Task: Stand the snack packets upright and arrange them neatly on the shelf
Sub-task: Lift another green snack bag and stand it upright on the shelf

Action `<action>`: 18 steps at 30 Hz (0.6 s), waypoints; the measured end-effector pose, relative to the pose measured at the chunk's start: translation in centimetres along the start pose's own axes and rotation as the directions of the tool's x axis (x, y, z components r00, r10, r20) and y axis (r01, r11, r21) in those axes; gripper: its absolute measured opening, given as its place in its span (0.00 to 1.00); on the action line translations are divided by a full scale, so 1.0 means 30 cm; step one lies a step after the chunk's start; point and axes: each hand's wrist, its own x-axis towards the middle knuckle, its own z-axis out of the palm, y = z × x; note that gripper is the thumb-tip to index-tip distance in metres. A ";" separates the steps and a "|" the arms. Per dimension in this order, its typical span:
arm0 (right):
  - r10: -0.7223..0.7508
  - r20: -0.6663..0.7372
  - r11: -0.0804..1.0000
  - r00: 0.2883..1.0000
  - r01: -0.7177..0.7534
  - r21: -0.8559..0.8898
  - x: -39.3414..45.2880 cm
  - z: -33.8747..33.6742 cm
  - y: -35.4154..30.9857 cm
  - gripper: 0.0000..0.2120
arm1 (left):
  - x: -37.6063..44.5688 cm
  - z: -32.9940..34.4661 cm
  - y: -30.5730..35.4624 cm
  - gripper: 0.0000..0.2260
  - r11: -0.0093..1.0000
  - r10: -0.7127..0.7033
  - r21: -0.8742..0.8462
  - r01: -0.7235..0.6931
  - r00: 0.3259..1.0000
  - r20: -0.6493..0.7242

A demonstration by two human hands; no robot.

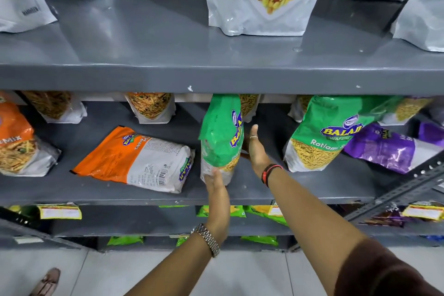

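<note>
While an orange packet (134, 161) lies flat on the grey shelf (288, 190), two hands steady a green packet (219, 137).
Left hand (217, 193) touches its base near the front edge; right hand (255, 149), fingers extended, presses its side.

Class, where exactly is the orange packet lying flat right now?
In the head view, the orange packet lies flat on the middle shelf, left of centre, just left of the green packet held between both hands.

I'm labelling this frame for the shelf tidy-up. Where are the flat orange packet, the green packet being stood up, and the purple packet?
Flat orange packet (113, 155): head view, orange upper half.
Green packet (219, 132): head view, green upper panel.
Purple packet (384, 149): head view, purple front face.
</note>
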 end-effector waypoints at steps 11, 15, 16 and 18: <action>-0.051 0.061 0.975 0.997 0.037 0.221 -0.068 -0.129 0.112 0.34 | 0.212 -0.063 0.114 0.19 0.993 -0.059 -0.097 0.064 0.997 0.054; -0.047 0.048 0.989 0.998 0.039 0.141 -0.075 -0.134 0.123 0.26 | 0.195 -0.089 0.108 0.20 0.995 -0.065 -0.075 0.070 0.996 0.059; -0.025 0.033 0.995 0.999 0.021 0.095 -0.082 -0.131 0.127 0.22 | 0.190 -0.105 0.093 0.21 0.994 -0.085 -0.058 0.088 0.995 0.052; 0.042 0.067 0.999 0.997 -0.041 -0.021 -0.099 -0.117 0.144 0.17 | 0.180 -0.148 0.049 0.21 0.988 -0.142 -0.059 0.145 0.989 0.046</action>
